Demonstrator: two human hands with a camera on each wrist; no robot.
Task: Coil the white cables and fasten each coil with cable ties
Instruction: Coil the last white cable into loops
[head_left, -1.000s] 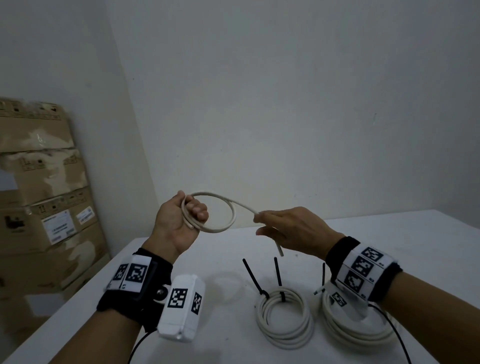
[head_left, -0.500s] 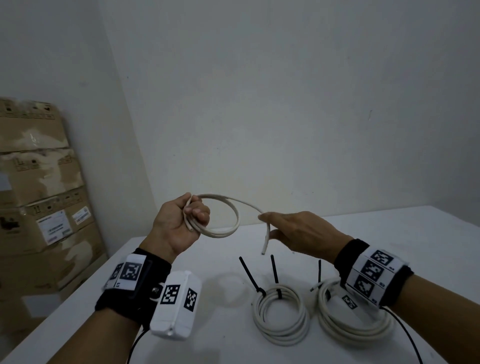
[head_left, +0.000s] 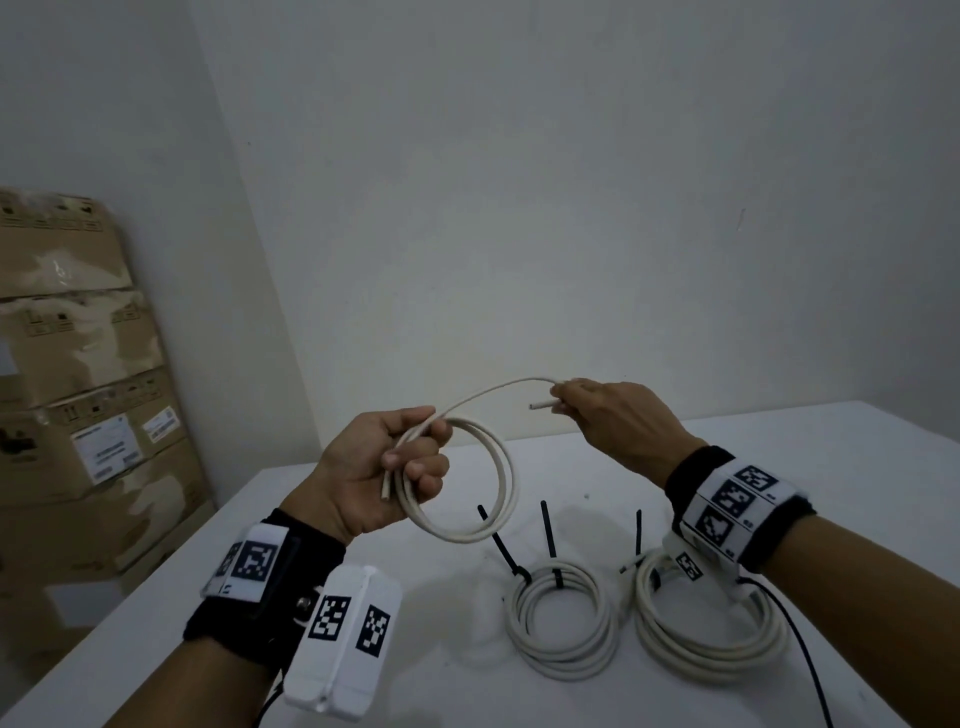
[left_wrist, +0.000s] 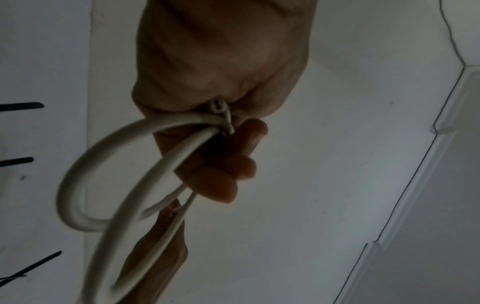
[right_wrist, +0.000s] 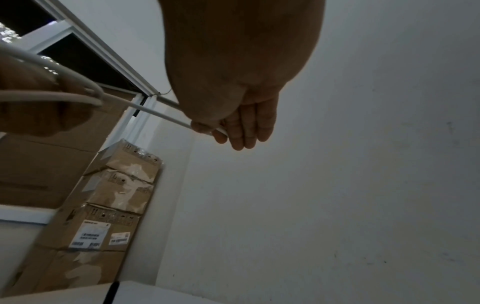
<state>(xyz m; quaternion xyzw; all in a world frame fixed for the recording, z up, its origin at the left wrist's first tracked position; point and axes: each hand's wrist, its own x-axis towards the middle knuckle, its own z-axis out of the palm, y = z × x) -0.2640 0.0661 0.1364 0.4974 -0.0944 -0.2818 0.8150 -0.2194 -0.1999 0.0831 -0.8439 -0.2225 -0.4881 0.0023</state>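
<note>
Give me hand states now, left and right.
Left hand: closed, gripping the cable coil.
Right hand: pinching the cable's free end.

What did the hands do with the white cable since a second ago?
The right hand swung the cable's free end up and away from the left hand; before, that end hung below its fingers. The white cable in the left hand now shows more loops. Both hands kept their hold. The two tied coils stayed on the table.
</note>
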